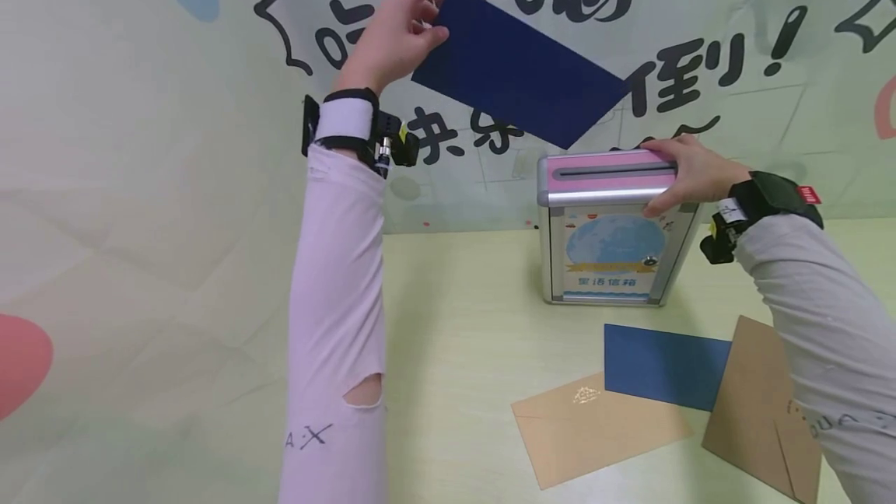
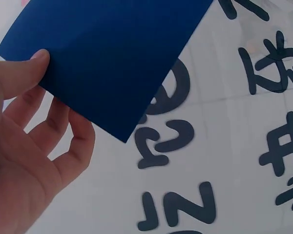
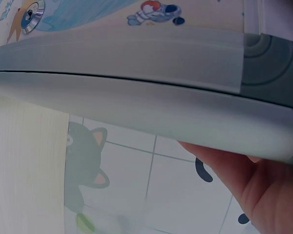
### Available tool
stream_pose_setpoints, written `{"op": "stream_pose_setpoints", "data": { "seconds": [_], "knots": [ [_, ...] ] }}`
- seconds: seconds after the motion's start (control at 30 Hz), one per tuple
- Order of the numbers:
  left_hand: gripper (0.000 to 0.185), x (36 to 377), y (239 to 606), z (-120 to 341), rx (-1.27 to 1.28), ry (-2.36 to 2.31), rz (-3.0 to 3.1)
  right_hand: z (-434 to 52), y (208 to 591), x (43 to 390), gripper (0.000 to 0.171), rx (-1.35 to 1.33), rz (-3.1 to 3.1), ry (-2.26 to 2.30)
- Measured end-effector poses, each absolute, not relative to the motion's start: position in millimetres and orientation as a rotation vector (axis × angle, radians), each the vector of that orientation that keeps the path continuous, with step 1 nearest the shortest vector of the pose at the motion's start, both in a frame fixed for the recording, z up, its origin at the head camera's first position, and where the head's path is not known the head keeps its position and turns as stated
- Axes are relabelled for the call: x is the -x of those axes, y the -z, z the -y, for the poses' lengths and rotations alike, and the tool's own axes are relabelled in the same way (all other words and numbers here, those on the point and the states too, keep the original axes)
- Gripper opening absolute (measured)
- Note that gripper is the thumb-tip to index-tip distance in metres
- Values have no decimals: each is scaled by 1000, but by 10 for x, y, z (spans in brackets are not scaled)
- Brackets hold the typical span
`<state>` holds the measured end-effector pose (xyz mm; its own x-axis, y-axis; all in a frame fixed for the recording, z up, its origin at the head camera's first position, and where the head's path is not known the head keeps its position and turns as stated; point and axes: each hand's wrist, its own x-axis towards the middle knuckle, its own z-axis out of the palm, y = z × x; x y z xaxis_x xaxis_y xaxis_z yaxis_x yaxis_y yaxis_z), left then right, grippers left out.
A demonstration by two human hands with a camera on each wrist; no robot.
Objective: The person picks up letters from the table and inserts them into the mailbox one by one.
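Note:
My left hand (image 1: 399,29) is raised high and pinches the corner of a dark blue envelope (image 1: 514,68) between thumb and fingers; the envelope slants down to the right, its lower corner just above the box. In the left wrist view the thumb (image 2: 19,73) lies on the blue envelope (image 2: 107,58). A small metal letter box (image 1: 605,228) with a pink slotted top stands on the pale table (image 1: 455,333). My right hand (image 1: 689,173) grips the box's top right corner. The right wrist view shows the box's grey edge (image 3: 146,97) close up with my palm (image 3: 249,180) under it.
A second blue envelope (image 1: 665,368) and two brown envelopes (image 1: 595,426) (image 1: 763,411) lie on the table in front of the box. A printed banner wall (image 1: 140,138) with large black characters stands right behind.

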<state>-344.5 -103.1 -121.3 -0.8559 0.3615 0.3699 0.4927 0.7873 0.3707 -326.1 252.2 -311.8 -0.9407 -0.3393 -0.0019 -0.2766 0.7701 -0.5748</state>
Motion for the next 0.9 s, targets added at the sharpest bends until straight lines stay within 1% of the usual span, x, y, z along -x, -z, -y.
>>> {"op": "stream_pose_setpoints", "data": {
  "seconds": [0.13, 0.37, 0.57, 0.77, 0.9],
  "knots": [
    [30, 3389, 1082, 850, 681, 550, 2730, -2515, 3120, 3261, 95, 494, -2846, 914],
    [34, 3317, 935, 524, 774, 356, 2726, -2486, 3103, 3263, 95, 492, -2856, 917],
    [39, 3231, 885, 278, 848, 166, 2693, -2478, 3117, 3266, 96, 496, -2862, 911],
    [41, 3165, 865, 62, 912, 113, 2711, -2459, 3115, 3258, 100, 492, -2863, 915],
    [39, 3168, 885, -65, 959, 22, 2683, -2441, 3107, 3252, 95, 508, -2862, 931]
  ]
}}
